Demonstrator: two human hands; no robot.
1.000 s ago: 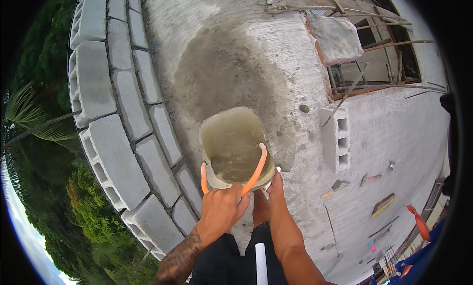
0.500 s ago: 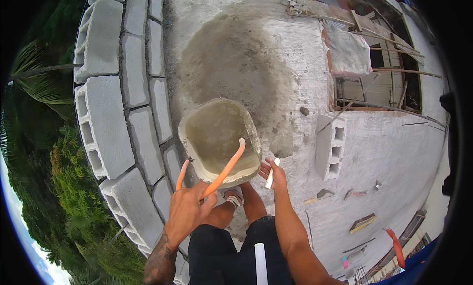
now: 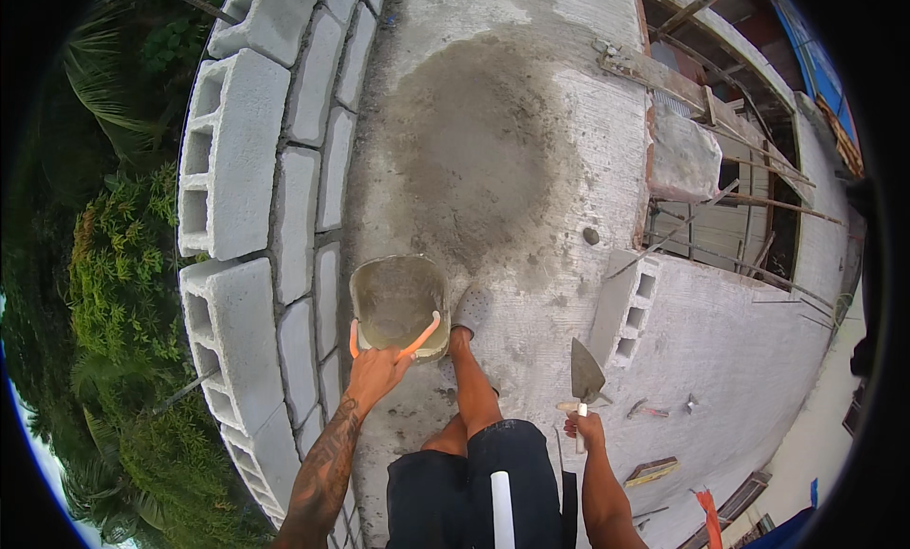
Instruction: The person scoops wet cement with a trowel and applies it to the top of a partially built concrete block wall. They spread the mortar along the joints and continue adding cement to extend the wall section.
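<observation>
My left hand (image 3: 377,374) is closed round the orange handle (image 3: 420,338) of a bucket (image 3: 444,288), a pale, squarish one beside the block wall. Wet grey mortar (image 3: 398,302) shows inside; whether the bucket hangs or rests on the floor, I cannot tell. Out to the right, my right hand (image 3: 590,429) is wrapped round the white handle of a pointed trowel (image 3: 586,369), its blade directed away from me. Partly hidden behind it on the floor lies a second trowel with a wooden handle (image 3: 571,408).
A hollow-block wall (image 3: 242,160) runs along the left, with greenery beyond. Wet mortar (image 3: 474,160) spreads over the concrete ahead. On the right are a loose hollow block (image 3: 621,307), a small stone (image 3: 591,236), a wood-edged tool (image 3: 652,471) and a framed floor opening (image 3: 749,227).
The bucket has come closer to the block wall, with my left hand still on its handle. My right hand has swung away from the bucket to the right, carrying the trowel.
</observation>
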